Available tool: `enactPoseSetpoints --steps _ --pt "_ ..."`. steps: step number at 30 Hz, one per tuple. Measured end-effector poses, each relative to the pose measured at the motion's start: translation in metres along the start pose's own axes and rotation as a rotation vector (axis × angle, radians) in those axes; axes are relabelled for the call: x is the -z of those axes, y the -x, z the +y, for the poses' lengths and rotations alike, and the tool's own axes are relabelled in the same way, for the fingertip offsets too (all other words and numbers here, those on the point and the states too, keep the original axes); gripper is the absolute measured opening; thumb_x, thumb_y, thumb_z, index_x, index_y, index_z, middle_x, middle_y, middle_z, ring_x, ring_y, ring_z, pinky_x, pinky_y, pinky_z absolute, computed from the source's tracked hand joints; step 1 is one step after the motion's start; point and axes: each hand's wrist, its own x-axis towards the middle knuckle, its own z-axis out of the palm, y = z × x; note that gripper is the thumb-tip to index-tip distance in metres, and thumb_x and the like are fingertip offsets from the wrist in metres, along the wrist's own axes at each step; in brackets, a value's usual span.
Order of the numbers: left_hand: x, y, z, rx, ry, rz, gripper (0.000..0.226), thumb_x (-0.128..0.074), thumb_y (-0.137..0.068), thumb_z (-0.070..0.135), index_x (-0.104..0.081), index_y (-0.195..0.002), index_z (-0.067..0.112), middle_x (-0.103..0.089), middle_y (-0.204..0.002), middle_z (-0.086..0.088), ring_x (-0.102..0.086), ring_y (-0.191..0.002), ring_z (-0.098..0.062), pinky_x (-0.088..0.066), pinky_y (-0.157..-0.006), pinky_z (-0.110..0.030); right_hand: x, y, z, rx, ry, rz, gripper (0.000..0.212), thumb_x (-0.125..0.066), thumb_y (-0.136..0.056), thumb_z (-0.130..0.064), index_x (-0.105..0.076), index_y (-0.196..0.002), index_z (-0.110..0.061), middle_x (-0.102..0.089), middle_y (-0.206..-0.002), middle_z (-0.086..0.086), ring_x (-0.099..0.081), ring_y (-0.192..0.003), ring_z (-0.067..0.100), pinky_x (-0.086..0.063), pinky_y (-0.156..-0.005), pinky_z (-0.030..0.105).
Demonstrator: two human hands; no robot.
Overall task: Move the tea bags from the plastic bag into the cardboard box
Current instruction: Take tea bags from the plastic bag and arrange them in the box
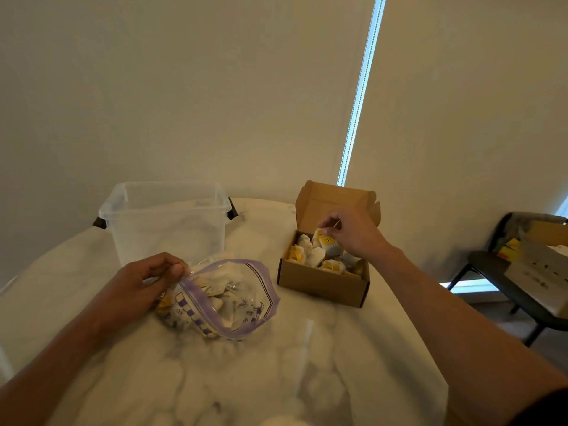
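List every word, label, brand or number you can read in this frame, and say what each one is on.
No text here can be read.
Plastic bag: purple print, too blurred to read.
Yellow tags on the tea bags in the cardboard box: a dark mark on each, too small to read.
Pale carton at the right edge: dark specks only, not legible.
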Motion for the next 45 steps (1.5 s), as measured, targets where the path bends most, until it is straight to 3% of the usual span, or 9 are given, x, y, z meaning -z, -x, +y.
enactPoseSetpoints --steps 2,8,13,17,23,27,32,40,45 --pt "0.001 0.002 0.001 0.013 0.001 0.004 0.032 -0.059 -0.107 0.061 -0.079 -0.11 0.036 -0.083 -0.113 0.011 -0.077 -0.11 -0.013 -0.058 -0.105 -0.046 -0.005 0.001 0.001 0.008 0.072 0.054 0.014 -0.075 -0.099 -0.021 -0.079 -0.111 -0.024 -0.071 -0.108 -0.008 -0.06 -0.089 0.003 -0.043 -0.073 0.015" --pt "0.002 0.003 0.003 0.027 0.009 0.003 0.021 -0.06 -0.105 0.045 -0.079 -0.109 0.036 -0.083 -0.114 0.011 -0.076 -0.114 -0.013 -0.056 -0.11 -0.051 0.004 0.016 -0.018 0.112 -0.036 0.196 0.013 -0.077 -0.097 -0.023 -0.078 -0.107 -0.031 -0.072 -0.102 -0.014 -0.065 -0.087 0.003 -0.046 -0.074 0.011" --pt "0.004 0.004 0.006 -0.002 0.025 0.013 0.036 -0.06 -0.103 0.06 -0.077 -0.113 0.029 -0.083 -0.112 0.004 -0.077 -0.11 -0.015 -0.057 -0.107 -0.054 0.008 0.077 -0.096 0.298 -0.231 -0.217 0.013 -0.076 -0.097 -0.038 -0.078 -0.109 -0.035 -0.075 -0.101 -0.021 -0.068 -0.096 -0.003 -0.055 -0.08 0.015" --pt "0.003 0.005 0.003 0.004 0.053 0.037 0.028 -0.064 -0.11 0.05 -0.077 -0.113 0.025 -0.081 -0.122 0.005 -0.076 -0.118 -0.019 -0.057 -0.108 -0.06 -0.02 0.109 -0.141 0.467 -0.253 -0.447 0.021 -0.077 -0.098 -0.03 -0.08 -0.118 -0.025 -0.079 -0.103 -0.012 -0.073 -0.091 0.003 -0.06 -0.084 0.021" --pt "-0.001 0.008 0.014 0.064 0.096 0.059 0.034 -0.052 -0.112 0.045 -0.08 -0.119 0.029 -0.081 -0.124 0.014 -0.074 -0.119 -0.009 -0.06 -0.108 -0.048 -0.087 0.108 -0.166 0.681 0.171 -0.336 0.034 -0.072 -0.098 -0.018 -0.072 -0.131 -0.013 -0.068 -0.131 0.007 -0.068 -0.111 0.026 -0.052 -0.093 0.034" --pt "-0.002 0.008 0.016 0.095 0.077 0.001 0.032 -0.057 -0.109 0.05 -0.079 -0.12 0.03 -0.082 -0.121 0.009 -0.076 -0.115 -0.025 -0.062 -0.101 -0.05 -0.104 0.111 -0.161 0.673 0.272 -0.312 0.04 -0.078 -0.092 -0.021 -0.072 -0.131 -0.012 -0.064 -0.129 0.008 -0.067 -0.108 0.028 -0.059 -0.089 0.039" --pt "0.001 0.006 0.011 0.051 -0.007 -0.001 0.016 -0.069 -0.107 0.033 -0.081 -0.115 0.027 -0.079 -0.126 0.02 -0.07 -0.123 0.004 -0.055 -0.109 -0.031 -0.096 0.119 -0.162 0.702 0.187 -0.215 0.031 -0.072 -0.099 -0.021 -0.072 -0.129 -0.017 -0.067 -0.125 0.007 -0.066 -0.107 0.023 -0.052 -0.085 0.031" --pt "0.003 0.003 0.003 0.049 -0.012 0.025 0.026 -0.065 -0.104 -0.005 -0.077 -0.112 0.017 -0.082 -0.106 0.001 -0.076 -0.102 -0.025 -0.06 -0.097 -0.053 -0.071 0.125 -0.146 0.635 -0.078 -0.081 0.021 -0.071 -0.101 -0.027 -0.077 -0.121 -0.023 -0.076 -0.111 -0.007 -0.064 -0.095 0.006 -0.054 -0.083 0.023" --pt "0.008 0.004 0.005 -0.001 0.044 -0.004 0.029 -0.078 -0.093 0.0 -0.075 -0.101 0.028 -0.08 -0.1 0.002 -0.073 -0.091 -0.011 -0.059 -0.085 -0.029 -0.068 0.129 -0.146 0.651 -0.119 -0.038 0.02 -0.072 -0.099 -0.033 -0.08 -0.116 -0.025 -0.077 -0.108 -0.01 -0.056 -0.097 0.004 -0.039 -0.079 0.015"
